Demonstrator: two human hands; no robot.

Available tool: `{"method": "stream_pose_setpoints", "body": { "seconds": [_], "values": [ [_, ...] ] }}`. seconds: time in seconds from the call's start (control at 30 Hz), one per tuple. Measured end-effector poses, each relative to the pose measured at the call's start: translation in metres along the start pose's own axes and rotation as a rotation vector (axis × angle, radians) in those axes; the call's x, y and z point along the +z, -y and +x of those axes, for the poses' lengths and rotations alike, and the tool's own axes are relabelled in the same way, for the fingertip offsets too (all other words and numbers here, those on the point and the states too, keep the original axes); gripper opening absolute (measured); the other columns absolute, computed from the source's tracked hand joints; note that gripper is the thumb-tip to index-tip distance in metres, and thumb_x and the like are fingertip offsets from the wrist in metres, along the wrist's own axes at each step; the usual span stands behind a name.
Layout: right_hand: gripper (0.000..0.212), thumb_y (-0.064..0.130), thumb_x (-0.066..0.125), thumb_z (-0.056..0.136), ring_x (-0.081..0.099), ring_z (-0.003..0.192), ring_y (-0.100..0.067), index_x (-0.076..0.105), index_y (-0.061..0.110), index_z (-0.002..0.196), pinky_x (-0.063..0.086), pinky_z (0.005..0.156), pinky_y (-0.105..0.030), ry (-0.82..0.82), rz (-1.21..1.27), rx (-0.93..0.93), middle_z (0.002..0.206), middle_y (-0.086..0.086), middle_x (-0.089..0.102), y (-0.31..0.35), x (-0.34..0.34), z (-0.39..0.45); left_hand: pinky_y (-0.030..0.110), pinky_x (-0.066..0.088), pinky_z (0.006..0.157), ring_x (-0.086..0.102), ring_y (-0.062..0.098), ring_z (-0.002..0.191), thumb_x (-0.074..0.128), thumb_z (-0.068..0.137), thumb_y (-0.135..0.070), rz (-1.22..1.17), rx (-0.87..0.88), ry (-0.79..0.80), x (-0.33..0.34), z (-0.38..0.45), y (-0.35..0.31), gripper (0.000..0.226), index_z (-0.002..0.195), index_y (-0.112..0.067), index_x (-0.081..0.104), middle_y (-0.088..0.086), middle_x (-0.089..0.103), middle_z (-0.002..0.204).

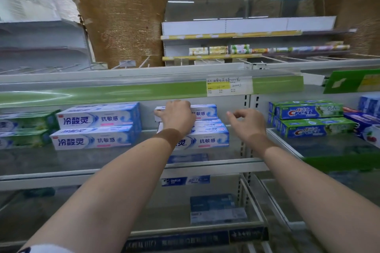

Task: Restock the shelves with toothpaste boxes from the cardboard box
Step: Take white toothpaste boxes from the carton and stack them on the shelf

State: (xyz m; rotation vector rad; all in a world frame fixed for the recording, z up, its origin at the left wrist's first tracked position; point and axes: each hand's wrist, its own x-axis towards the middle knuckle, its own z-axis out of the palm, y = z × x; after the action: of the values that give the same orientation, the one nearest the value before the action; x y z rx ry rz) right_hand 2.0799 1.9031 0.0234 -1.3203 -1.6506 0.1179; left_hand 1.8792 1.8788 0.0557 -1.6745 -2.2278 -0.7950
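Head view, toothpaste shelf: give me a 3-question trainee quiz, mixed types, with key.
1. True or false: the left hand grips the top white-and-blue toothpaste box of the middle stack.
2. Multiple choice: the right hand is A) holding a Crest box, B) holding nothing, fingers loosely curled, C) flat on the price label.
3. Fill in: the green-and-blue Crest boxes sit to the ____ of the right hand.

Key: 1 true; 2 B; 3 right.
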Motion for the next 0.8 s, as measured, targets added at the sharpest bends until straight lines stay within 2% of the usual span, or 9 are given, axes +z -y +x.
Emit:
{"method": "stream_pose_setpoints", "body": {
  "seconds": [0.17,0.27,0.37,0.6,0.8],
  "values": [
    [0.037,0.043,0.062,0.091,0.066,0.087,-0.024,0.077,0.010,0.084,0.052,0.082,-0.038,-0.014,0.003,-0.019,0.087,-0.003,0.075,-0.001,0.005,0.007,0.054,0.036,0.096,0.054,0.030,0.091,0.057,0.082,-0.015,-0.004,-0.003,0.050,-0.004,0.013,-0.005,0.010,0.084,-0.022,0.063,0.001,0.062,0.085],
    [0.038,0.043,0.062,0.091,0.066,0.082,-0.023,0.076,0.010,0.079,0.053,0.079,-0.038,-0.020,0.008,-0.040,0.080,-0.001,0.074,-0.001,0.007,0.008,0.059,0.036,0.100,0.055,0.031,0.088,0.056,0.083,-0.015,0.013,-0.015,0.069,-0.004,0.019,-0.007,0.007,0.079,-0.021,0.057,0.003,0.062,0.084],
    [0.038,0.044,0.060,0.092,0.064,0.077,-0.021,0.074,0.012,0.076,0.052,0.075,-0.036,-0.004,0.016,-0.043,0.075,0.002,0.072,-0.002,0.009,0.009,0.065,0.034,0.102,0.057,0.033,0.094,0.054,0.086,-0.015,0.026,-0.007,0.076,0.001,0.023,-0.009,0.009,0.083,-0.023,0.059,0.006,0.064,0.089],
    [0.042,0.047,0.058,0.093,0.064,0.073,-0.017,0.074,0.013,0.075,0.050,0.072,-0.033,0.010,0.029,-0.053,0.071,0.002,0.071,-0.001,0.010,0.009,0.068,0.030,0.106,0.060,0.035,0.099,0.053,0.091,-0.020,0.085,0.000,0.112,0.006,0.030,-0.016,0.014,0.098,-0.026,0.064,0.007,0.067,0.096],
    [0.042,0.048,0.058,0.092,0.063,0.076,-0.019,0.074,0.014,0.075,0.049,0.071,-0.032,0.018,0.009,-0.018,0.074,0.002,0.071,-0.002,0.008,0.008,0.068,0.031,0.104,0.058,0.035,0.096,0.053,0.090,-0.018,0.073,-0.007,0.095,0.006,0.028,-0.017,0.011,0.094,-0.024,0.062,0.006,0.064,0.091]
  ]
}}
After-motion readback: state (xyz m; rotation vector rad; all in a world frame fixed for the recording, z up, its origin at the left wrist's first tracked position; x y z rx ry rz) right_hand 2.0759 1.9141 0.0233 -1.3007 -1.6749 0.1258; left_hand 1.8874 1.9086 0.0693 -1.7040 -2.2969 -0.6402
